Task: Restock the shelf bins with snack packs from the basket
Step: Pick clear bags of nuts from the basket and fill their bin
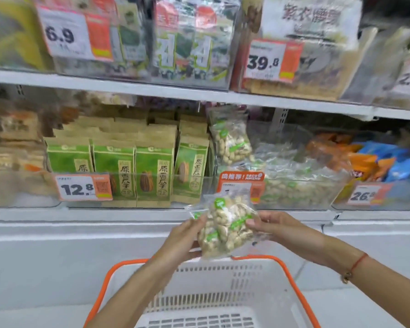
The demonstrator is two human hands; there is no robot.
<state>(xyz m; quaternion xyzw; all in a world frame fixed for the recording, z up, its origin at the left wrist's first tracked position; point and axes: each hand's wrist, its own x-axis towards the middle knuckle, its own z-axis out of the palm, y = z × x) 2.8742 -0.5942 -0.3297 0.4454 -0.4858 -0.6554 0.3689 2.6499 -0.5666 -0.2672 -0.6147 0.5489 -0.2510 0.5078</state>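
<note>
Both hands hold one clear plastic pack of pale peanuts with green labels [225, 227] above the white slotted basket with the orange rim [223, 292] — the left hand [187, 235] grips its left edge, the right hand [270, 224] pinches its right edge. The pack hangs just in front of the clear plastic shelf bin [301, 185], which holds more such peanut packs — one stands upright [231, 138] at its left side. Green-and-kraft paper seed bags [128, 166] fill the bin beside it.

Price tags [83, 187]; red wrist cord [357, 263]
</note>
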